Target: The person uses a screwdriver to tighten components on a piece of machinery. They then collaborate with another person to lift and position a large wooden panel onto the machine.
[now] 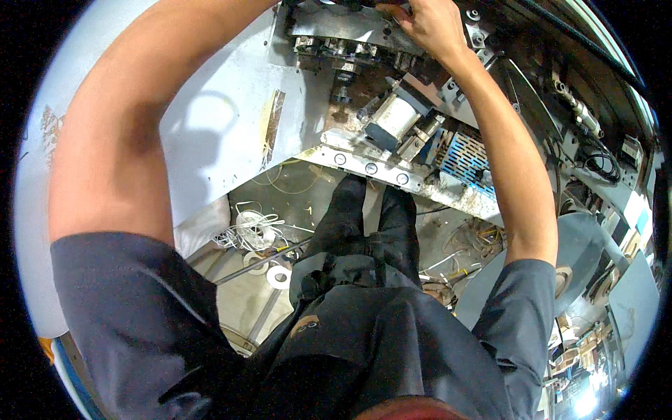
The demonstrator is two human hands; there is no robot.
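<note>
Metal curved plate (332, 26) lies beside the person's right hand (428, 26), fingers curled, grip unclear; left hand out of frame. Work seems underway; how much remains cannot be told.

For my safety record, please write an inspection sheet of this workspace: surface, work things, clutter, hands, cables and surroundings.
Surface: pale panel, visibly marked.
Work things: row of metal fittings; three round dials along the front ledge; blue slotted part.
Clutter: white rings lying below.
Hands: right hand at the machinery by the upper edge, grip unclear; left hand out of view.
Cables: heaped white cable; black cable, looped at right.
Surroundings: grey panel at far right.
</note>
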